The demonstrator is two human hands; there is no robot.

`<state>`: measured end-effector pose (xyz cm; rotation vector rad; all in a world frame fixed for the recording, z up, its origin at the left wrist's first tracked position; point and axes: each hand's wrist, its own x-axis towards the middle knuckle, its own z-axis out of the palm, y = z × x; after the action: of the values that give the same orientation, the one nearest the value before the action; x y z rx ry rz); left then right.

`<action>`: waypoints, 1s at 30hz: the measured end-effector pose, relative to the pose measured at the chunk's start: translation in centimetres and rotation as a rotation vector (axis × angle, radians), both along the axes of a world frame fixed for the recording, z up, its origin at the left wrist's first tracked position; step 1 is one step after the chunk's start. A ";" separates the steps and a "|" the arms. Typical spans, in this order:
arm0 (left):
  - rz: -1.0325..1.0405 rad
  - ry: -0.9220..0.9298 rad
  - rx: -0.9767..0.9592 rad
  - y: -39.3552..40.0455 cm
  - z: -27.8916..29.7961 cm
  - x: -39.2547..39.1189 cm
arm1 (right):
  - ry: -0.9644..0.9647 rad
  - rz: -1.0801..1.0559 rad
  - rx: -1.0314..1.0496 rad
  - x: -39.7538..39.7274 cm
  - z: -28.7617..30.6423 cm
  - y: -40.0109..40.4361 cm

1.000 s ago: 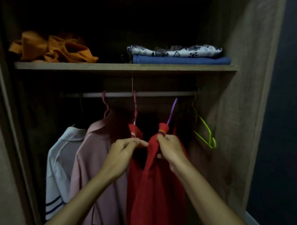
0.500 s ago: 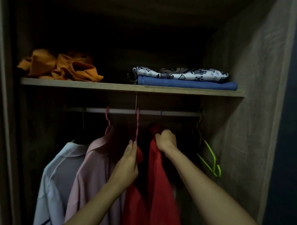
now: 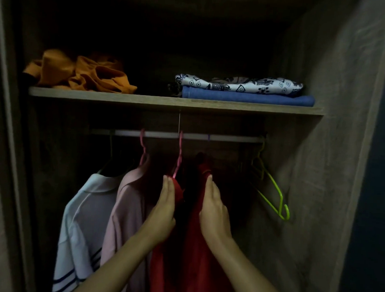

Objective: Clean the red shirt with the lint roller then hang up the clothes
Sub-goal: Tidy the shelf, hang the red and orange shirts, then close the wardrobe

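Note:
The red shirt (image 3: 200,230) hangs from the closet rail (image 3: 161,135) on a purple hanger, only its hook showing at the rail. A second red garment (image 3: 178,192) hangs just left of it on a pink hanger (image 3: 178,160). My left hand (image 3: 165,207) has straight fingers lying against the left red garment's collar. My right hand (image 3: 214,209), fingers also straight, touches the red shirt's shoulder from the right. Neither hand grips anything. No lint roller is in view.
A pink shirt (image 3: 127,211) and a white striped shirt (image 3: 82,220) hang to the left. An empty lime-green hanger (image 3: 273,191) hangs at the rail's right end. The shelf (image 3: 158,99) above holds orange clothes (image 3: 80,74) and folded patterned and blue fabric (image 3: 244,90).
My right hand lifted the red shirt to the rail, hooked its hanger there and let go. Both hands now lie flat beside the garments. The view tilted upward.

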<state>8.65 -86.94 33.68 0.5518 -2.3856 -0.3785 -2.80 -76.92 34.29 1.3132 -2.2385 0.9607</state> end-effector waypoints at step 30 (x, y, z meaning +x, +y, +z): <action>0.534 0.108 -0.005 -5.8 29.1 15.4 | -0.024 0.736 0.180 11.7 29.6 -9.2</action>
<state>24.00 -92.75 62.75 1.0983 -2.0336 -0.1573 8.91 -86.13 63.87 2.2964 -1.8944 1.0026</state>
